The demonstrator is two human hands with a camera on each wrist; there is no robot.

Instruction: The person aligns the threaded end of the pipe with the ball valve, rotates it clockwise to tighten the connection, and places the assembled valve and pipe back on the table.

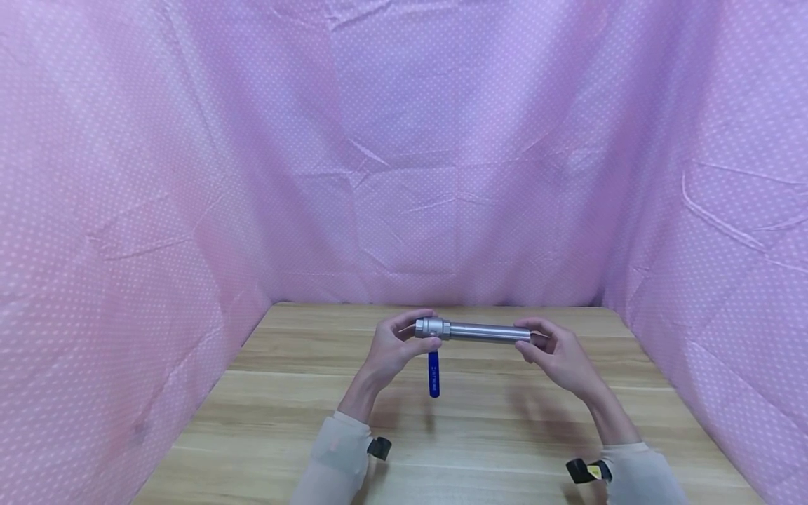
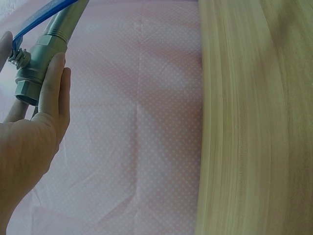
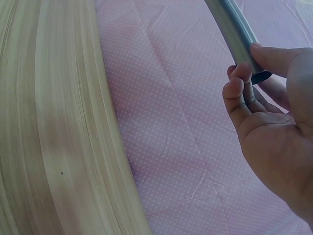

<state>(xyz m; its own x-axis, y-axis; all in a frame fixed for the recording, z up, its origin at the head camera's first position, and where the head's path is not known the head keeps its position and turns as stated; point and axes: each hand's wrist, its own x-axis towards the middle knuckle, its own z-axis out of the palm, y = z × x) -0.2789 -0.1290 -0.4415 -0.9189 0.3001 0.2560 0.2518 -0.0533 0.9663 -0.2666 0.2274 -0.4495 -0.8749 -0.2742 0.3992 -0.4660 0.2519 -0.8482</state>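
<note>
A silver ball valve (image 1: 432, 327) with a blue lever handle (image 1: 433, 375) is joined to a smooth metal pipe (image 1: 482, 332), and the two lie in one line above the table. My left hand (image 1: 393, 348) grips the valve body between thumb and fingers. With thumb and fingertips, my right hand (image 1: 564, 355) pinches the pipe's far right end. The lever points down toward me in the head view. In the left wrist view the valve's open hex end (image 2: 27, 92) shows between the fingers. The right wrist view shows the pipe's end (image 3: 260, 77) at the fingertips.
Below the hands is a wood-grain table (image 1: 303, 421). Pink dotted cloth (image 1: 404, 175) hangs behind the table and along both sides. A dark band (image 1: 380, 448) sits at the left sleeve, another (image 1: 579, 470) at the right.
</note>
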